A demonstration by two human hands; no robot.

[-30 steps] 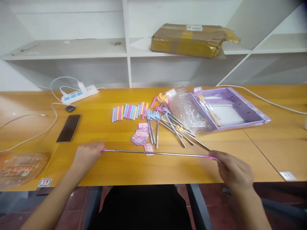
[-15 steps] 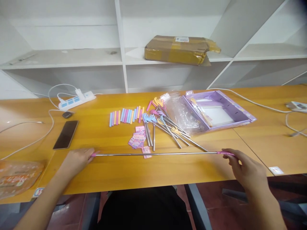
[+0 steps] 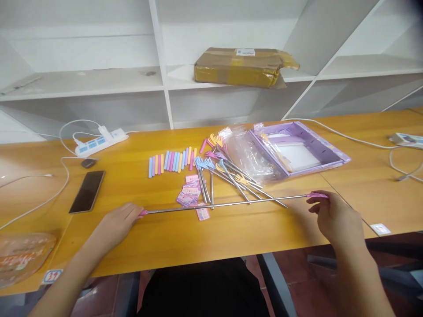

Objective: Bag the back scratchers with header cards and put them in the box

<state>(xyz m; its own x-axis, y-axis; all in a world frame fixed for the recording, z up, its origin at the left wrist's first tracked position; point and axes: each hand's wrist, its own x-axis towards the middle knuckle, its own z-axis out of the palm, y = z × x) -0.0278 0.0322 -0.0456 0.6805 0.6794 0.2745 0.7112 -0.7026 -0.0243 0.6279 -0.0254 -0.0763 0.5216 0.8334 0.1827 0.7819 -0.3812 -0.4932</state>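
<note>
A long extended metal rod (image 3: 231, 204) with pink ends spans the space between my hands. My left hand (image 3: 124, 222) is closed on its left pink end, and my right hand (image 3: 333, 215) grips the pink piece at its right end. Beyond the rod lie metal rods with blue, yellow, pink and purple hand-shaped heads (image 3: 243, 179). Pastel tubes (image 3: 172, 161) stand in a row at their left. Small pink cards (image 3: 191, 193) are spread below the tubes, one partly under the rod's line.
A purple box (image 3: 325, 143) and clear plastic bags (image 3: 253, 156) lie right of the rods. A black phone (image 3: 87, 192), a power strip (image 3: 102, 143) and cables are at the left. A taped carton (image 3: 238, 68) sits on the shelf.
My right hand has risen slightly and my left hand has shifted right, so the rod now tilts up to the right. The camera view has turned a little.
</note>
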